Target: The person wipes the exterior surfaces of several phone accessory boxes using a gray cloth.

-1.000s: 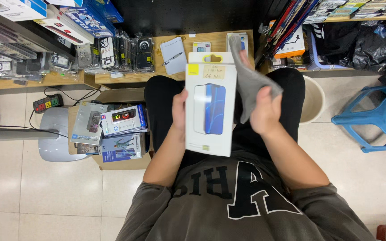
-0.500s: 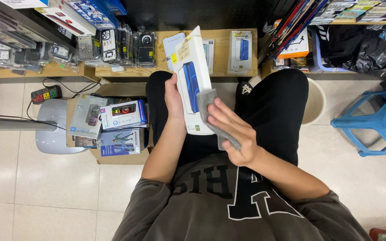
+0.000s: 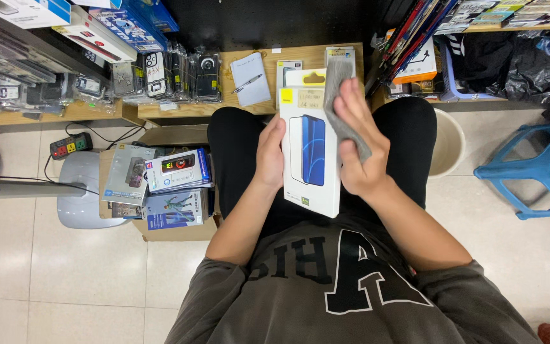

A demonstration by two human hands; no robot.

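Over the lap, the left hand (image 3: 269, 153) is gripping the left edge of a white box (image 3: 310, 150), fingers closed on it, holding it flat with its printed face up. Against the box's right edge, the right hand (image 3: 356, 143) is pinching a grey cloth (image 3: 342, 95), which is draping from the box's top corner down along that edge. Judging from this contact, a wiping pass along the box's right side is under way; continuing it would call for keeping the box steady in the left hand while the cloth is pressing on the surface. Beyond the box, a wooden shelf (image 3: 224, 105) is carrying a notepad (image 3: 249, 79) and cased items. Left of the box, a carton (image 3: 160, 185) of packaged goods is sitting on the floor; right of it, a bin (image 3: 448, 143) and blue stool (image 3: 536, 169).
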